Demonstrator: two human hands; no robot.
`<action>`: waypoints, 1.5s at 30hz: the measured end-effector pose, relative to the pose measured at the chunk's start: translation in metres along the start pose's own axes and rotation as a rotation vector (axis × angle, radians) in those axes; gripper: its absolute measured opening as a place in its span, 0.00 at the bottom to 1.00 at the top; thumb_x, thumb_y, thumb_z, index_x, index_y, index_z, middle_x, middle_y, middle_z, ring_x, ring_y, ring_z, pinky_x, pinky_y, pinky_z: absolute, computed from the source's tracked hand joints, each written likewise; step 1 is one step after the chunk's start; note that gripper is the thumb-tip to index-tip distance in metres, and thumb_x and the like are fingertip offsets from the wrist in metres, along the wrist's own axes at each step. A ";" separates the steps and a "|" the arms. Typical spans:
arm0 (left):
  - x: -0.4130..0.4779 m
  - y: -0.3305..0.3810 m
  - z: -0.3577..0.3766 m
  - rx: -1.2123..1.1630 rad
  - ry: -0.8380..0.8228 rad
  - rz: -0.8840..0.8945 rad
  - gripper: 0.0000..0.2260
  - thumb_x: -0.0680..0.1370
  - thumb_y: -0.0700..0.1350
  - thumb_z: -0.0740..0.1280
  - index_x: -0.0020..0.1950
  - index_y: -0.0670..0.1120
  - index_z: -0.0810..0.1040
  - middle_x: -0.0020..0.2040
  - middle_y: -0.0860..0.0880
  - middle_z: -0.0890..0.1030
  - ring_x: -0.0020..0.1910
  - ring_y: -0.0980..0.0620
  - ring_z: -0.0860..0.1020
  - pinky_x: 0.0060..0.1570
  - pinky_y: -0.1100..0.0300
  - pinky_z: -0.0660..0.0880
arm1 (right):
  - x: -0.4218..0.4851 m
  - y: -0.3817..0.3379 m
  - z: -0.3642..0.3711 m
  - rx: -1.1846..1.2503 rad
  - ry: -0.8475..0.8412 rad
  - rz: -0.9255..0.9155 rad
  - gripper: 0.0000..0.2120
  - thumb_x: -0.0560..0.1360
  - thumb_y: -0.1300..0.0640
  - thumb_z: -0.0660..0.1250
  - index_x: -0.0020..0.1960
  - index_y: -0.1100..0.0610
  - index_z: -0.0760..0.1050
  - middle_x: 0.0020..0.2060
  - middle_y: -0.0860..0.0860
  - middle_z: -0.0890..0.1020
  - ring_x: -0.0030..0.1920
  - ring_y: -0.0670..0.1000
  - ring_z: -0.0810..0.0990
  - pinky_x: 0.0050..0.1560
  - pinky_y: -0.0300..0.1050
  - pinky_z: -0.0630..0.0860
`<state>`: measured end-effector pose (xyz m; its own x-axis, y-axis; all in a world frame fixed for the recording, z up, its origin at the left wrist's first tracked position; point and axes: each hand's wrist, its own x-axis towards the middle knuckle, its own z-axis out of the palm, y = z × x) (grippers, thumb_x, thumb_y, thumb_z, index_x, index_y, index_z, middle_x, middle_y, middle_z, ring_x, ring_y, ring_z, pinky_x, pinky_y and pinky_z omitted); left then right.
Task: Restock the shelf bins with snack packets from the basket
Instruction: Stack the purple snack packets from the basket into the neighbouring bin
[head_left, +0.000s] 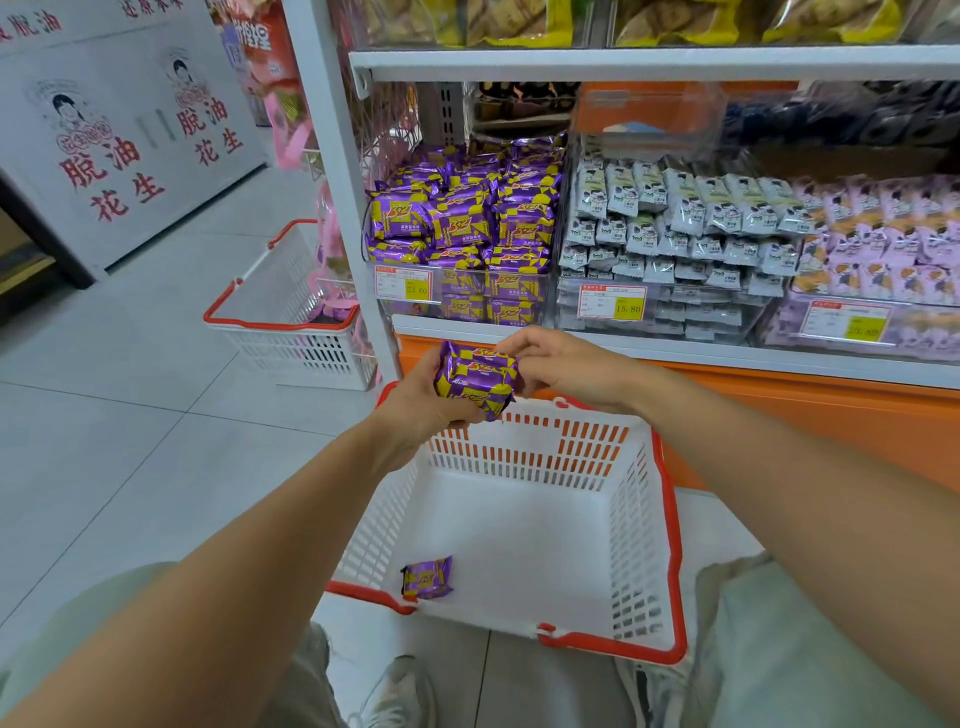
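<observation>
A stack of purple-and-yellow snack packets (475, 378) is held above the far rim of the white basket with red rim (670, 525). My left hand (415, 410) grips the stack from below and the left. My right hand (561, 364) pinches its upper right end. One more purple packet (427, 578) lies on the basket floor near the front left corner. Just beyond my hands, the clear shelf bin (462, 228) on the lower shelf is heaped with the same purple packets.
A second white basket (291, 317) with red rim stands on the tiled floor left of the shelf post. Bins of grey-white packets (675, 228) and pink packets (878, 239) fill the shelf to the right. An orange base panel (779, 410) runs below the shelf.
</observation>
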<state>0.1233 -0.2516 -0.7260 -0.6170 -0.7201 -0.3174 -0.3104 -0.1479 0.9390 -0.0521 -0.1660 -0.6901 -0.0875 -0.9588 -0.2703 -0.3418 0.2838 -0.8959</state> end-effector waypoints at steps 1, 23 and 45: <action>0.000 0.000 0.001 0.000 0.004 -0.002 0.37 0.66 0.31 0.76 0.70 0.49 0.67 0.59 0.41 0.80 0.56 0.40 0.80 0.53 0.48 0.80 | -0.002 -0.001 0.000 -0.010 -0.005 -0.008 0.17 0.78 0.65 0.61 0.66 0.57 0.69 0.61 0.56 0.77 0.49 0.52 0.78 0.49 0.38 0.76; 0.001 0.022 0.008 0.000 -0.069 0.104 0.20 0.73 0.44 0.74 0.63 0.48 0.74 0.49 0.47 0.85 0.45 0.48 0.84 0.36 0.63 0.77 | -0.004 -0.003 -0.007 -0.205 0.097 -0.101 0.22 0.69 0.45 0.64 0.62 0.40 0.66 0.50 0.58 0.80 0.43 0.54 0.77 0.46 0.63 0.77; 0.049 0.099 -0.029 0.214 0.036 0.338 0.32 0.71 0.43 0.77 0.72 0.47 0.67 0.66 0.53 0.72 0.66 0.55 0.70 0.64 0.58 0.68 | 0.038 -0.058 -0.068 -0.416 0.395 -0.326 0.28 0.70 0.52 0.76 0.67 0.52 0.70 0.59 0.50 0.76 0.50 0.50 0.78 0.51 0.47 0.76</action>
<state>0.0836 -0.3212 -0.6450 -0.6860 -0.7275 0.0134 -0.2400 0.2436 0.9397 -0.0990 -0.2204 -0.6245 -0.2282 -0.9502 0.2121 -0.7350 0.0252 -0.6776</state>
